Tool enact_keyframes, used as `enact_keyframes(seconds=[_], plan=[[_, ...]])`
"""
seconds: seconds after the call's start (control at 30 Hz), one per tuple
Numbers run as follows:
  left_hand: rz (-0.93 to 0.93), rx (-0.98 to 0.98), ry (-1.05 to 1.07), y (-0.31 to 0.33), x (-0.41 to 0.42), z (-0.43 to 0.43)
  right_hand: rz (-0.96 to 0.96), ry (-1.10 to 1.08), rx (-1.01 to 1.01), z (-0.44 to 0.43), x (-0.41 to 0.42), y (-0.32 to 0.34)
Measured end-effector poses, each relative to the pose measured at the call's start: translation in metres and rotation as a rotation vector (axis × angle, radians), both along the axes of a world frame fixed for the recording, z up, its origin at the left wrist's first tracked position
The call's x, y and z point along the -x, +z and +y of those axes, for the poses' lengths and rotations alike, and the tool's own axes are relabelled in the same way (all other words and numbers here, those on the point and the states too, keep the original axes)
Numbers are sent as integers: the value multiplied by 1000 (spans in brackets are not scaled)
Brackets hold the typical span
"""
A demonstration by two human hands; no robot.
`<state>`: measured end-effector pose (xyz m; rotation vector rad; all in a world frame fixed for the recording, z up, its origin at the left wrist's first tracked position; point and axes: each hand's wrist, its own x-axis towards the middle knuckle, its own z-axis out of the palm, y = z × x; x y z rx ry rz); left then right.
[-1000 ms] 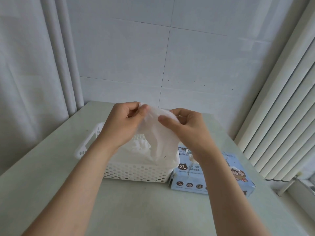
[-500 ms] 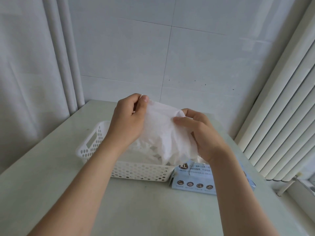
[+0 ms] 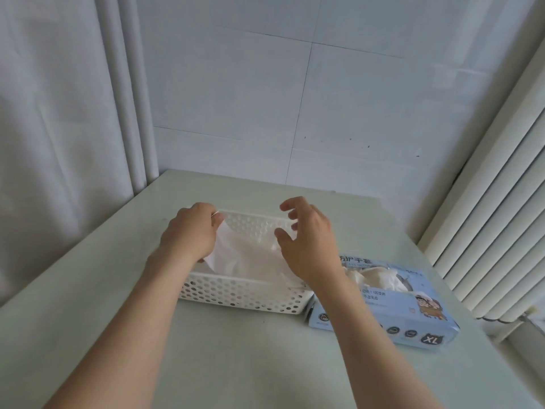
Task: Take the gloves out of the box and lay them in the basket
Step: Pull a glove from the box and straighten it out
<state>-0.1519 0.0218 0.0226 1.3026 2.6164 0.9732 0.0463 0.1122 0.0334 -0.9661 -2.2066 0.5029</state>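
Step in hand: laying a glove in the basket. The thin white disposable glove lies spread inside the white perforated plastic basket, which stands on the pale green worktop. The left hand sits at the basket's far left corner, fingers curled, pinching the glove's raised edge. The right hand hovers over the basket's right half, fingers spread and released, holding nothing.

Judgement: the placing is nearly complete. The next move calls for the left hand to let go so that the glove settles flat, then for a reach to the light-blue glove box just beside the basket on the right, where a crumpled bunch of white gloves protrudes from the top opening.

Hidden or unclear: the left fingertips lie behind the back of the hand. The right forearm covers the basket's near right corner and part of the box. The number of gloves in the basket cannot be made out, white on white.
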Motion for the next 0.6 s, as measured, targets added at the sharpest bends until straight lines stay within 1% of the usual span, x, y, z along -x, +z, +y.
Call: enact_keyframes(seconds=[0.07,0.13,0.2,0.27,0.37,0.47,0.5,0.53,0.6], plan=[[62,101,54,-1,0,-2,-90,19,-65,0,0,3],[112,166,92,0,0,-2,-206,57,-85,-1,-3,10],[135,204,102,0,-1,-2,-332,116,-55,-5,-6,16],[149,239,97,-2,-3,-2,-423,182,15,-10,-7,17],[220,273,74,-4,-3,-2,-459,268,143,-11,-5,12],[353,293,-140,-1,-2,2,-423,315,274,-7,-3,9],[349,305,-198,1,-5,3,-420,318,299,-6,-3,8],[289,316,-243,2,-7,4,-429,315,308,-4,-2,7],[112,373,-274,-1,-8,6,-468,295,299,0,2,3]])
